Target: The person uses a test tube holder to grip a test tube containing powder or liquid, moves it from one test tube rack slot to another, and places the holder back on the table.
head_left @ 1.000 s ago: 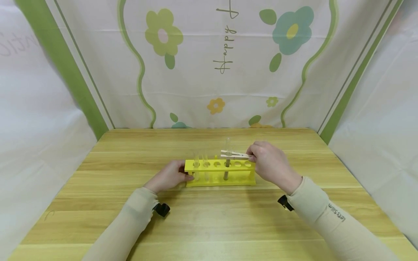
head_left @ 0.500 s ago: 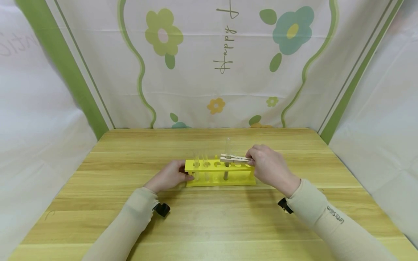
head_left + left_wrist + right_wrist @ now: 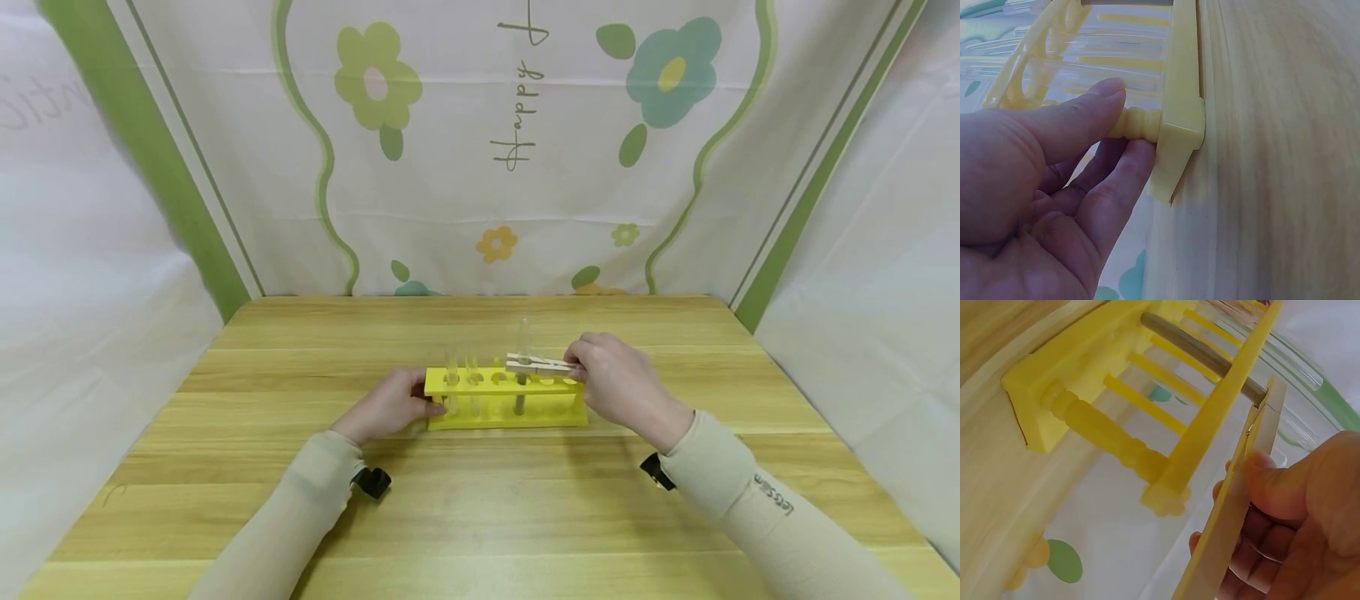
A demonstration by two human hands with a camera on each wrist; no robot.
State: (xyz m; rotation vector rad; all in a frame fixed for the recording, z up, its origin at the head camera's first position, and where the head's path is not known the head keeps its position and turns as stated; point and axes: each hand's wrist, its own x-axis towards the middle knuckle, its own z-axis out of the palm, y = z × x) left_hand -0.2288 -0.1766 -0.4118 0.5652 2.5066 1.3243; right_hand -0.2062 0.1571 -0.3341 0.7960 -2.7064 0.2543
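Observation:
On the table, a yellow test tube rack (image 3: 487, 423) stands upright. My left hand (image 3: 386, 407) grips the turned post (image 3: 1138, 123) at its left end between thumb and fingers. Two clear test tubes (image 3: 473, 404) sit in the left holes. A third test tube (image 3: 520, 403), with grey-brown contents in its lower part, stands right of the middle. My right hand (image 3: 626, 387) holds a wooden test tube clamp (image 3: 542, 367) above the rack's right half. In the right wrist view, the clamp's front end (image 3: 1270, 403) is around the filled tube, just above the rack's top plate.
The rack stands on a wood-grain table (image 3: 480, 508). Flower-print fabric (image 3: 442, 167) hangs behind its far edge, with pale fabric sheets at both sides.
The right hand has lowered the clamp slightly toward the rack, and the clamp's arms have come closer together at the filled tube. The left hand and rack have stayed in place.

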